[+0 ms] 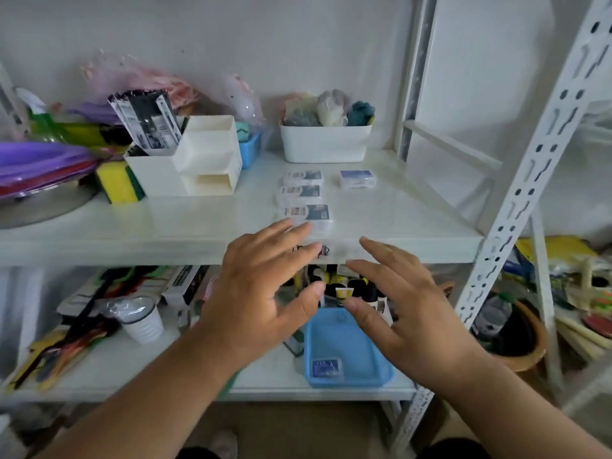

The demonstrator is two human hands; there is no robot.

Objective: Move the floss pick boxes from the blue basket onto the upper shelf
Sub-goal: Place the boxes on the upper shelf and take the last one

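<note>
Both hands hover at centre frame, in front of the front edge of the upper shelf (pixel 381 223). The left hand (pixel 261 293) has its fingers spread and nearly straight; it holds nothing. The right hand (pixel 407 299) is likewise spread flat and empty.

On the upper shelf, just above the hands, three floss pick boxes (pixel 306 193) lie in a column running front to back. A fourth box (pixel 357 179) lies apart to their right. The column arrangement appears intended to keep the boxes in a tidy row near the front edge.

The blue basket (pixel 364 359) sits on the lower shelf, at lower centre of the frame, below and between the hands. One remaining box (pixel 327 367) lies flat in its near left corner.

Judgement: the task is mostly complete. With both hands free, the next step is probably to reach down for the remaining box.
</note>
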